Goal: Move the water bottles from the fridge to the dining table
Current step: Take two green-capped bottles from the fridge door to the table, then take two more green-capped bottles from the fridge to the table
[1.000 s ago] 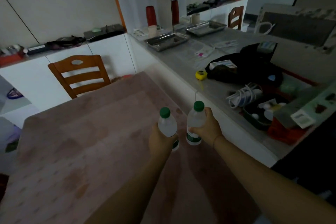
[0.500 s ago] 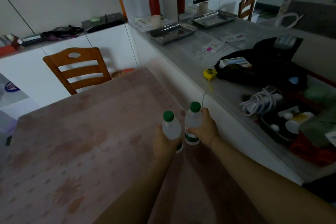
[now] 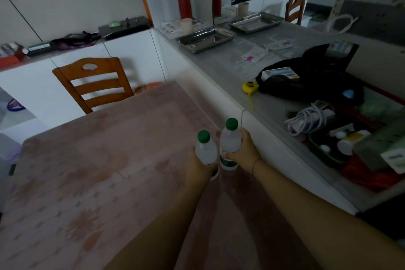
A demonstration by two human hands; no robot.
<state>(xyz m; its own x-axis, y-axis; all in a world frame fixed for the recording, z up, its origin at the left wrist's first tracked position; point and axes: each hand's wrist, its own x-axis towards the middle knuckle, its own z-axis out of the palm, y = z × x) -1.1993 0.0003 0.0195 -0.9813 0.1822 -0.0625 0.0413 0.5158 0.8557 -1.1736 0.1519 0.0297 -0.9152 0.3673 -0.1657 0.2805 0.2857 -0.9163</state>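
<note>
Since the earlier frames both bottles have shifted slightly toward the right edge of the bench (image 3: 92,182), and the view has swung so that more of the side counter (image 3: 221,66) shows. The left hand (image 3: 200,167) has its grip closed around the left water bottle (image 3: 205,149); the right hand (image 3: 245,151) has its grip closed around the right water bottle (image 3: 229,143). Both bottles are upright, green caps on top, just beside each other over the pink patterned cloth that covers the bench. Whether their bases touch the cloth cannot be told. A wooden chair (image 3: 96,83) stands at the far end of the bench. On the side counter lie a steel tray (image 3: 206,39), a yellow tape measure (image 3: 249,87) and a coiled white cable (image 3: 311,117).
</note>
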